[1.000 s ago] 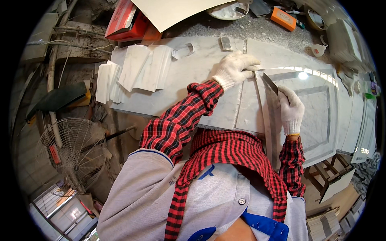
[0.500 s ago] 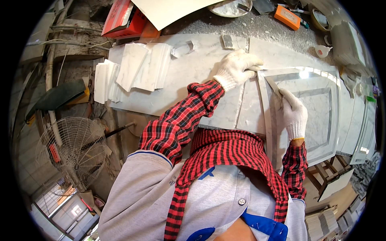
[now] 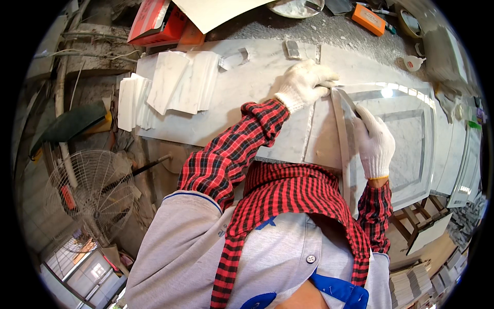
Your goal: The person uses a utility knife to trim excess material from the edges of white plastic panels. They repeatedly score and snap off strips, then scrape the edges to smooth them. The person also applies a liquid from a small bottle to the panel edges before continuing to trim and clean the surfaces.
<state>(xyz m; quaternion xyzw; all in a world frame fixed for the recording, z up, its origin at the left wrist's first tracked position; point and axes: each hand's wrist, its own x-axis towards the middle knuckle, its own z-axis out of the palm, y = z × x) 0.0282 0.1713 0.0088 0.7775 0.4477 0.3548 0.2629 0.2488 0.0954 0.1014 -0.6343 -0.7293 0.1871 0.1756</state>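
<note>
Both my hands wear white gloves over red checked sleeves. My left hand [image 3: 304, 82] presses on the far end of a long grey stone strip [image 3: 343, 154] that lies along a white marble panel [image 3: 406, 134] with grey inlaid borders. My right hand [image 3: 374, 141] rests on the panel beside the strip and grips a thin flat metal blade [image 3: 349, 102], its tip near my left hand's fingers. The strip runs from my left hand back toward my body.
A stack of white marble pieces [image 3: 170, 90] lies on the left of the stone bench [image 3: 242, 103]. Red boxes [image 3: 157, 20] and an orange box [image 3: 368, 18] sit at the back. A floor fan [image 3: 92, 193] stands at lower left. Small tiles [image 3: 411, 283] are piled at lower right.
My right hand has slid slightly down and right along the strip; my left hand stays pressed at its far end.
</note>
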